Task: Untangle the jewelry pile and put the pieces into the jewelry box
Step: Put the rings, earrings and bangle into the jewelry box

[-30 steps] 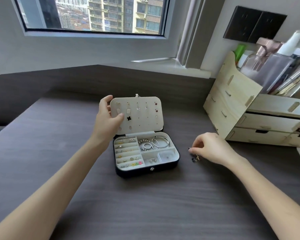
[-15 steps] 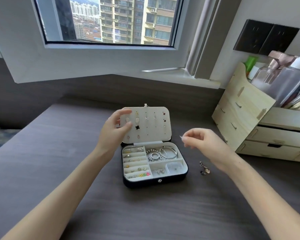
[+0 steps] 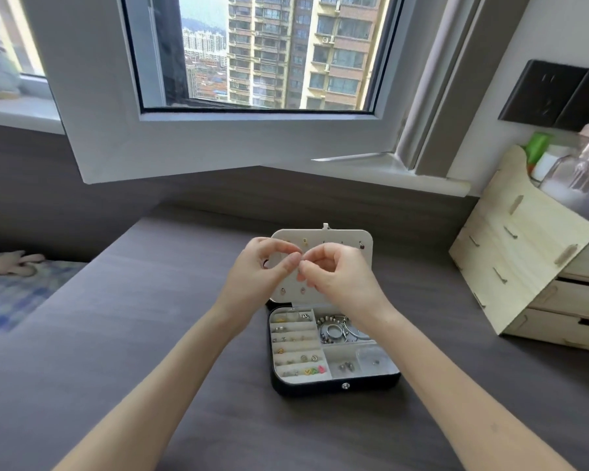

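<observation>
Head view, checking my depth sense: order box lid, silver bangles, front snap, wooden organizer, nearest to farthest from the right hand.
1. box lid, behind the right hand
2. silver bangles, below, inside box
3. front snap, near edge
4. wooden organizer, far right

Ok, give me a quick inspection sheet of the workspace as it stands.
Surface: dark wood-grain desk.
Job's things: box open, lid upright with studs pinned on it; the tray holds rings and small pieces in compartments. Loose pile not seen; the right forearm covers the desk beside the box.
Clutter: wooden organizer with bottles at the right.
Grippers: left hand and right hand in front of the lid, fingertips meeting on a small piece, too small to identify.
Cables: nothing seen.
Surroundings: open window behind, dark wall sockets, bed at the left.
</observation>
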Demonstrator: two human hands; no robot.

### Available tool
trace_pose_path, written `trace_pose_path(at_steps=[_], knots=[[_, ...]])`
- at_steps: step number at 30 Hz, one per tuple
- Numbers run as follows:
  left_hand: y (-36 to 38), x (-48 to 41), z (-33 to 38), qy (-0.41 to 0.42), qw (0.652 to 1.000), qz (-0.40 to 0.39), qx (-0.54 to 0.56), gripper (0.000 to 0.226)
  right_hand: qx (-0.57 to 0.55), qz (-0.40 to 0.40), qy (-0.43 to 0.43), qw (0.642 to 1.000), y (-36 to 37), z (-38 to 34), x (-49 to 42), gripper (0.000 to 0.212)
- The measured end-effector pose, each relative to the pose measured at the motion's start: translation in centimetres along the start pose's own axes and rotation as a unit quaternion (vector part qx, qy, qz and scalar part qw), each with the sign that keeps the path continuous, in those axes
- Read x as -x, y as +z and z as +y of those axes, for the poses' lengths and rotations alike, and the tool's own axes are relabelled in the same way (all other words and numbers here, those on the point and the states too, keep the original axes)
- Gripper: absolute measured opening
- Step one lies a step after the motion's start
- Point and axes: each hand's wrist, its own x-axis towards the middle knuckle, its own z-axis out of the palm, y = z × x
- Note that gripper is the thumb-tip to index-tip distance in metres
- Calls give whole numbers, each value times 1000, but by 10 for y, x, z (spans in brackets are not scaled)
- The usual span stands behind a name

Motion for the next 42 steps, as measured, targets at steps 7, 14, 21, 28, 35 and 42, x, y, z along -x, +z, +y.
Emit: trace_pose_path(at_steps=[7,14,21,28,35,42], knots=[[-1,-4,3,0,1000,-25,-12,10,12,-5,-17,1000,1,5,-3,6],[-1,-5,8,-7,998,-64,-24,14,50,-46,-61,996,-8,7,-6,7],[0,-7,5,8,997,-53,-47,13,117,-73,-108,984,-16,9,-10,7],[-6,-8,7,-34,998,-7,58,11,248,28,-122,961,-31,30,2,12],[-7,-9,1,-105,974,34,198,9,354,87,-106,925,-26,44,6,4],[-7,-9,1,-142,941,56,303,10,387,73,-101,913,-23,41,0,7]])
